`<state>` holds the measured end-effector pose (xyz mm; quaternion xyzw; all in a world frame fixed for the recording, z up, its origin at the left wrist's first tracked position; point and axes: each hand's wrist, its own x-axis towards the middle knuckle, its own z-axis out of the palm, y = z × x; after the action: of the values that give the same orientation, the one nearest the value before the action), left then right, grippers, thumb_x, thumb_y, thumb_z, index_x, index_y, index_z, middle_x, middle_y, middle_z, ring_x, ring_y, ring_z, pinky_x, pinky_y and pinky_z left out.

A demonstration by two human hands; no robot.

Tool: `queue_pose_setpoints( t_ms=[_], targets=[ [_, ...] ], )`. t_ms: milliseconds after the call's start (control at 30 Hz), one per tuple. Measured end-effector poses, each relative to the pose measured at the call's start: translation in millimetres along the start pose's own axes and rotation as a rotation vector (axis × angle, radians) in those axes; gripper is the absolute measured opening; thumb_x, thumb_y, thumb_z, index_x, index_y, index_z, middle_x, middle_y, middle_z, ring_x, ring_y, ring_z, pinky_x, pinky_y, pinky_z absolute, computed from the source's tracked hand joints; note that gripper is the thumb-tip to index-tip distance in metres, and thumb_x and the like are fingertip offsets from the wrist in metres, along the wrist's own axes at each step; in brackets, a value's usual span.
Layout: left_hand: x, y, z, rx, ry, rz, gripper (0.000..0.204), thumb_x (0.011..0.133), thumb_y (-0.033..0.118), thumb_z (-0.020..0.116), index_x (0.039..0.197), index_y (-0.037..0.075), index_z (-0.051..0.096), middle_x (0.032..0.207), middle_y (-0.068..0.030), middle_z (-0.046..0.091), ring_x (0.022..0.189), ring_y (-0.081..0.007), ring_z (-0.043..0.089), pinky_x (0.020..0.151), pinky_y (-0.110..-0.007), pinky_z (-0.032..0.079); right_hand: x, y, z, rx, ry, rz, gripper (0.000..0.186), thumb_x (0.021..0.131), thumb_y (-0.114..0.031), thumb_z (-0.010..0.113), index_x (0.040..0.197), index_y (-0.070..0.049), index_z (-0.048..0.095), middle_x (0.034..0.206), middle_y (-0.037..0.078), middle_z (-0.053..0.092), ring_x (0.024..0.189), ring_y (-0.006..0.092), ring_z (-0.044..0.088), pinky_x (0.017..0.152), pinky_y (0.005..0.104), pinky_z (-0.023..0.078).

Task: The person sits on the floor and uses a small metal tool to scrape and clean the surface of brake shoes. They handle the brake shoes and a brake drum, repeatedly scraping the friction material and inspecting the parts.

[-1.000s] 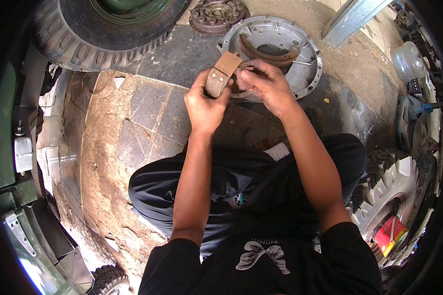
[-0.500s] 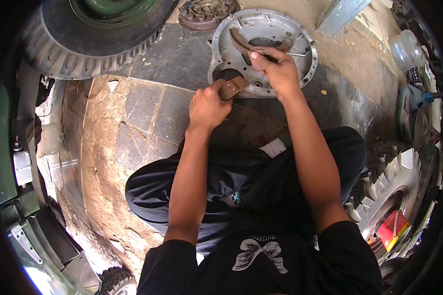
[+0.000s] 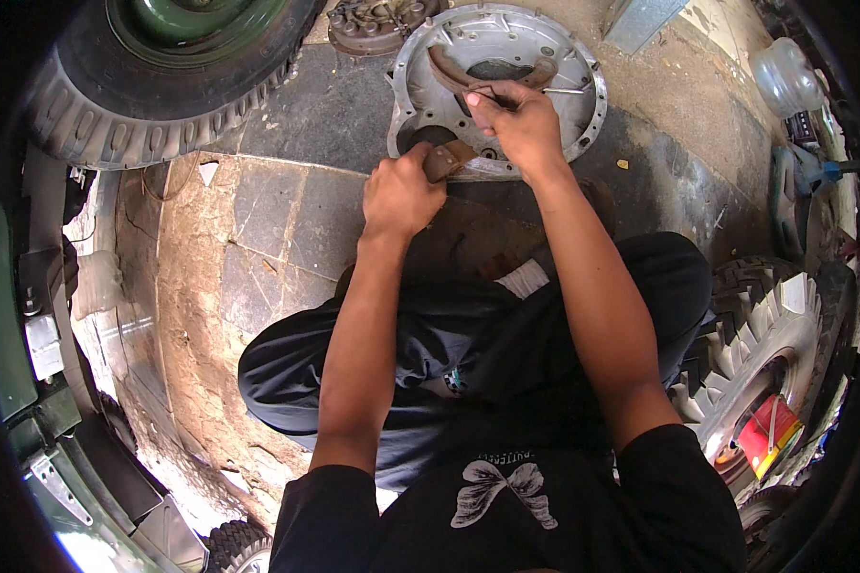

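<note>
At the near rim of the cast-metal housing (image 3: 588, 122), the left hand (image 3: 403, 196) clasps a riveted brake shoe (image 3: 440, 163); over its bowl, the right hand (image 3: 521, 126) pinches a small brown piece (image 3: 487, 93), indistinct in kind. Slack fingers could drop the shoe against the rim.

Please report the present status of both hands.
Left hand: gripping brown riveted curved block. Right hand: curled, contents unclear, over round grey metal housing. Curved rusty-brown part lies inside housing.

Brown riveted block (image 3: 446, 161): tilted, in left hand (image 3: 401, 196) | small dark piece (image 3: 485, 92) (partly hidden): in right hand (image 3: 520, 122)
</note>
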<state>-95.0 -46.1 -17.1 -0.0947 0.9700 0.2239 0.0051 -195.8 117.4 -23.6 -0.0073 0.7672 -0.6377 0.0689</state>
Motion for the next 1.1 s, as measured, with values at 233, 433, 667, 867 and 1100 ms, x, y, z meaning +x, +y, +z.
queue_pose_setpoints(
  t_ms=[233, 433, 667, 867, 1100],
  targets=[
    [-3, 6, -3, 0.023, -0.020, -0.037, 0.046, 0.078, 0.020, 0.077, 0.124, 0.017, 0.073, 0.104, -0.0253, 0.075, 0.101, -0.0462, 0.071, 0.091, -0.055, 0.057, 7, 3, -8, 0.040, 0.070, -0.027, 0.026, 0.091, -0.027, 0.083, 0.105, -0.005, 0.080, 0.080, 0.004, 0.077, 0.066, 0.0110, 0.069, 0.065, 0.0281, 0.056],
    [-3, 5, 1, 0.025, 0.007, -0.039, 0.045, 0.078, 0.021, 0.077, 0.123, 0.017, 0.073, 0.104, -0.0242, 0.075, 0.100, -0.0458, 0.071, 0.090, -0.054, 0.057, 6, 3, -8, 0.076, 0.038, -0.013, 0.025, 0.090, -0.024, 0.083, 0.104, -0.004, 0.080, 0.079, 0.003, 0.076, 0.066, 0.0106, 0.068, 0.065, 0.0270, 0.056],
    [-3, 7, -2, 0.032, 0.007, -0.060, 0.041, 0.080, 0.023, 0.076, 0.120, 0.016, 0.074, 0.100, -0.0262, 0.075, 0.098, -0.0459, 0.072, 0.090, -0.054, 0.058, 6, 1, -8, 0.000, 0.045, -0.066, 0.025, 0.090, -0.028, 0.082, 0.103, -0.007, 0.081, 0.075, 0.004, 0.075, 0.064, 0.0117, 0.067, 0.068, 0.0286, 0.055],
    [-1, 5, -2, 0.004, 0.042, -0.056, 0.038, 0.081, 0.024, 0.076, 0.118, 0.016, 0.075, 0.098, -0.0272, 0.075, 0.098, -0.0466, 0.072, 0.089, -0.054, 0.058, 6, 0, -5, -0.051, 0.064, -0.048, 0.025, 0.090, -0.030, 0.081, 0.104, -0.009, 0.081, 0.074, 0.005, 0.075, 0.066, 0.0146, 0.069, 0.070, 0.0309, 0.055],
    [-1, 2, 1, 0.010, 0.040, -0.045, 0.040, 0.080, 0.023, 0.077, 0.119, 0.016, 0.074, 0.098, -0.0273, 0.075, 0.098, -0.0468, 0.072, 0.089, -0.055, 0.058, 7, 3, -3, -0.122, 0.064, -0.099, 0.028, 0.089, -0.033, 0.080, 0.105, -0.010, 0.081, 0.076, 0.004, 0.076, 0.072, 0.0173, 0.072, 0.076, 0.0327, 0.056]
  ],
)
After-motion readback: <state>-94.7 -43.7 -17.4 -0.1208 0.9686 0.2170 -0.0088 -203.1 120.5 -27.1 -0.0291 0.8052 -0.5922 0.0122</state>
